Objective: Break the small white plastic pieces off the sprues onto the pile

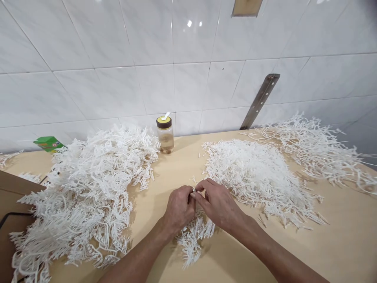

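Above the front middle of the table, my left hand is closed around a white branched plastic strand. Its bushy end hangs below my hands. Just to the right, my right hand pinches with thumb and forefinger at the small white tip poking out of the left fist. Whether that tip belongs to the same strand is hidden by the fingers. A big heap of similar branched strands lies to the left. Beyond my right hand is a flatter pile of short white pieces.
Longer bare white stems are heaped at the back right. A lidded jar of brownish liquid stands near the tiled wall, where a metal strip leans. At left are a green carton and a brown box.
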Demonstrator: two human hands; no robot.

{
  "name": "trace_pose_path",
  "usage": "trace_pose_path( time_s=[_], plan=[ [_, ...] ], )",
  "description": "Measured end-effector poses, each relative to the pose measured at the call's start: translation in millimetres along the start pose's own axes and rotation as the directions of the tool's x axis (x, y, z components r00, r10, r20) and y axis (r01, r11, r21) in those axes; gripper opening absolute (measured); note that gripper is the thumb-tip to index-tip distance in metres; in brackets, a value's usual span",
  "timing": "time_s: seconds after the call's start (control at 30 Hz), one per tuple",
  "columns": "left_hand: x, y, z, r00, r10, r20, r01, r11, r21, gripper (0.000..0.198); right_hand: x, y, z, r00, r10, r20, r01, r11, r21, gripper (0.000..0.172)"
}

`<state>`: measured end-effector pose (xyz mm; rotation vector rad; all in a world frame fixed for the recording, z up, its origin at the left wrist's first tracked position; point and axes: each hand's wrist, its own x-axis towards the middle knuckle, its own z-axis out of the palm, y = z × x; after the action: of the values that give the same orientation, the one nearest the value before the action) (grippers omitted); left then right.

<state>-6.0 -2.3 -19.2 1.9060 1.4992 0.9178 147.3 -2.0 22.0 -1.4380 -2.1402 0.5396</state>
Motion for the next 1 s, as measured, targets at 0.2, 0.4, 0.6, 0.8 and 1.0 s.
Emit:
trace_pose_path(
  time_s=[0.2, 0.4, 0.6, 0.8, 1.0],
  plan=[
    [-1.0, 3.2, -2.4, 0.998, 0.056, 0.04, -0.062, 0.985, 0.163, 0.024, 7.4, 9.6, 10.0, 1.0, 0.013, 0.001, -0.013, 1.0, 0.008, 0.018],
    [-2.0, -0.1, -0.5, 1.0, -0.005, -0.023, 0.009, 0.984, 0.179, 0.014, 7.9, 16.2, 9.8, 0.993, 0.118, -0.01, -0.118, 0.992, 0.035, 0.021],
    [-2.7, -4.6, 0.3, 0.985, 0.113, -0.127, -0.093, 0.984, 0.155, 0.022, 5.9, 16.6, 7.7, 0.987, 0.156, 0.028, -0.158, 0.981, 0.114, 0.019],
    [-1.0, -6.0, -1.5, 0.949, 0.264, -0.173, -0.24, 0.959, 0.148, 0.024, 3.8, 17.5, 8.7, 0.995, 0.098, -0.024, -0.095, 0.988, 0.125, 0.018],
    [-1.7, -6.3, -0.2, 0.912, 0.364, -0.188, -0.311, 0.914, 0.261, 0.024, 5.1, 14.6, 3.6, 0.995, 0.096, 0.031, -0.1, 0.979, 0.176, 0.028]
  ],
)
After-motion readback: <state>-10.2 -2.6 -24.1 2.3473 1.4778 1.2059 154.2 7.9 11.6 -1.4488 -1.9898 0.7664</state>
